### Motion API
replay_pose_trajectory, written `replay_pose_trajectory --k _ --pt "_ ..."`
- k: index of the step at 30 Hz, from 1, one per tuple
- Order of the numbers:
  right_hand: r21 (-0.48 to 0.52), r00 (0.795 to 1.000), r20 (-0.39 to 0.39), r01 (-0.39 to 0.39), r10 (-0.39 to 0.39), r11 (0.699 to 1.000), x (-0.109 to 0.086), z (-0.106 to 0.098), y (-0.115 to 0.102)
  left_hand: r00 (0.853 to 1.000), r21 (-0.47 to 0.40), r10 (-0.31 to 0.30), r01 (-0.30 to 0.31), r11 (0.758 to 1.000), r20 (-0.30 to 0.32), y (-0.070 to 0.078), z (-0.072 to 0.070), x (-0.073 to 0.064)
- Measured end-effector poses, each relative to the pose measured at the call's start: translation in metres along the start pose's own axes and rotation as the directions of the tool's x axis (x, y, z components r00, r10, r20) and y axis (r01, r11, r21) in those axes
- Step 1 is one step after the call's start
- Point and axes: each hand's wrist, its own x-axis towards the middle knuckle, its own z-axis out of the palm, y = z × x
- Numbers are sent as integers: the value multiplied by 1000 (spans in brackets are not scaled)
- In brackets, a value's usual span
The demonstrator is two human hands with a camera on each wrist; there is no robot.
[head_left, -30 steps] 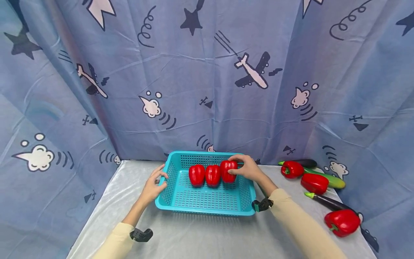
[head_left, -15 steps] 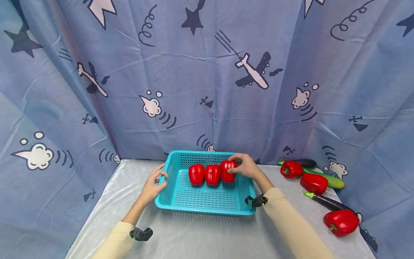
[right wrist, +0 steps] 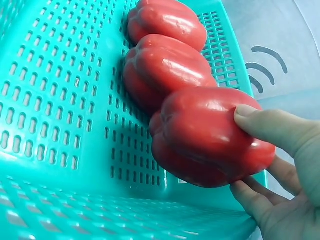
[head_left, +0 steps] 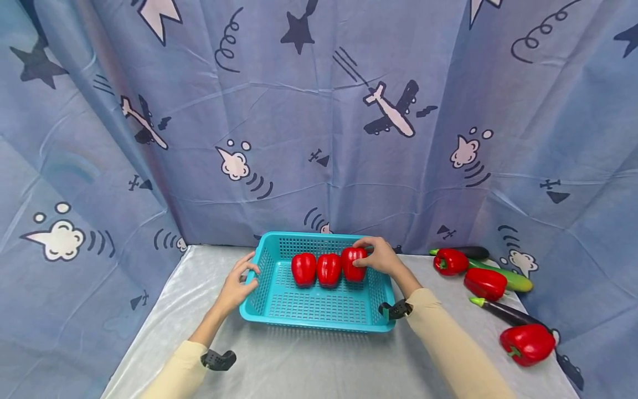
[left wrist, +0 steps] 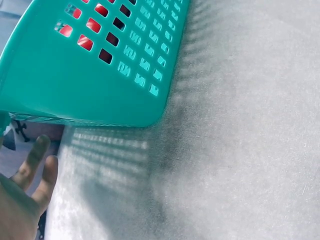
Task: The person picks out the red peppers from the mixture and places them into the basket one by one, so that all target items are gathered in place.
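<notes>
A turquoise perforated plastic basket (head_left: 319,320) holds three red bell peppers in a row. My right hand (head_left: 381,257) grips the rightmost bell pepper (head_left: 352,266), thumb on one side and fingers on the other, as the right wrist view shows at close range. Beside it are the middle bell pepper (head_left: 329,270) and the left bell pepper (head_left: 303,270). At the basket's left rim, my left hand (head_left: 234,289) holds the edge between thumb and forefinger. In the left wrist view, two fingers (left wrist: 46,182) extend outside the basket wall, while the pinch itself is mostly out of frame.
On the table's right lie a far red bell pepper (head_left: 450,261), another bell pepper (head_left: 484,284), a near bell pepper (head_left: 527,344), a green cucumber-like vegetable (head_left: 515,280) and dark eggplants (head_left: 508,313). A blue patterned curtain (head_left: 279,183) hangs behind the white-covered table (head_left: 299,366).
My right wrist and forearm have shifted slightly left, while the fingers stay on the rightmost bell pepper. The left hand and the basket have stayed where they were.
</notes>
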Motion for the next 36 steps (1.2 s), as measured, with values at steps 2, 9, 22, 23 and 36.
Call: replay_pose_trajectory --k 2,9,22,23,36 --pt "2 1000 -1 -11 11 1000 0 0 -1 1000 2 -6 6 1000 4 0 -1 0" --pt "-5 1000 1 -21 21 1000 -1 0 -1 1000 -8 -3 3 1000 13 -3 -2 0" --pt "59 998 58 35 -39 998 -3 0 0 1000 0 12 -12 1000 18 -3 -2 0" --pt "56 997 67 43 -46 998 -3 0 0 1000 3 17 -17 1000 17 -3 -2 -1" --pt "38 990 142 14 -19 999 2 2 -3 999 -19 9 -9 1000 32 44 -8 -9"
